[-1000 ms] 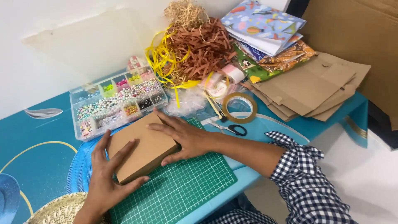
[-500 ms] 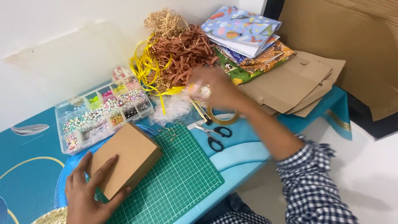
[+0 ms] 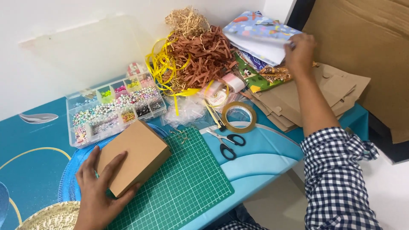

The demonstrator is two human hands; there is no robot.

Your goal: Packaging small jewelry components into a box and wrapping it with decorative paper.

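Left hand (image 3: 99, 192) flat, fingers spread on brown cardboard box (image 3: 133, 156), box on green cutting mat (image 3: 183, 183), right hand (image 3: 299, 49) pinching top sheet of patterned paper stack (image 3: 260, 36), hands well apart, scissors (image 3: 226, 142) on tabletop (image 3: 34, 140)

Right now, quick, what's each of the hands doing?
Left hand: open, resting flat on the brown cardboard box.
Right hand: fingers closed on the stack of patterned paper, lifting sheets.
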